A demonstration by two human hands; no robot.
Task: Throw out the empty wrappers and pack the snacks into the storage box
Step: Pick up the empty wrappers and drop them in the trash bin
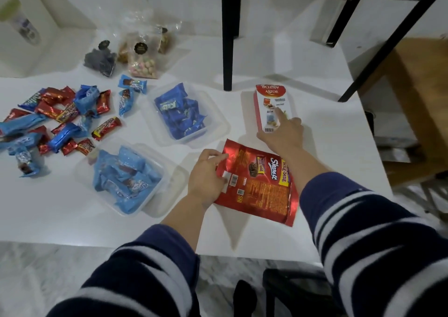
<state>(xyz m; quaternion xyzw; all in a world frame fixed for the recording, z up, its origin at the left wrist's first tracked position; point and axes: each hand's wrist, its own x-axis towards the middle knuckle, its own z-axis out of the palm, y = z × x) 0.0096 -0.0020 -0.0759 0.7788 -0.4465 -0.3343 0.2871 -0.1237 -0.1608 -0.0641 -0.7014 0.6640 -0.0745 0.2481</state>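
Beng-beng bag (258,183): red foil pouch lying flat and printed side up near the front edge of the desk (339,147), right of the middle; it looks flat and slack, so I judge it empty.
Left fingers (219,157): curled onto the pouch's left edge, thumb and fingertips pinching the foil near its top corner; the left hand (206,178) partly rests on the desk.
Right fingers (278,111): forefinger straight and pressing on the Astor box (272,108), the others loosely curled and holding nothing; the right hand (283,132) reaches across the pouch's upper right corner.
Astor box: white and red carton lying flat beyond the pouch, toward the desk's right edge; whether it is full cannot be told.
Risk, mis-sort: the box could be binned or kept wrongly, since its look says nothing of its contents.
Risk, slip: the glossy foil may slide out of a light edge pinch.
Risk, leftover snack: a bar hidden in the pouch would be thrown out unless it is checked.
Storage boxes: two clear tubs left of the pouch, the near tub (126,178) holding pale blue packs, the far tub (181,113) dark blue ones.
Loose snacks (60,120): red and blue bars scattered at the left edge, not yet packed.
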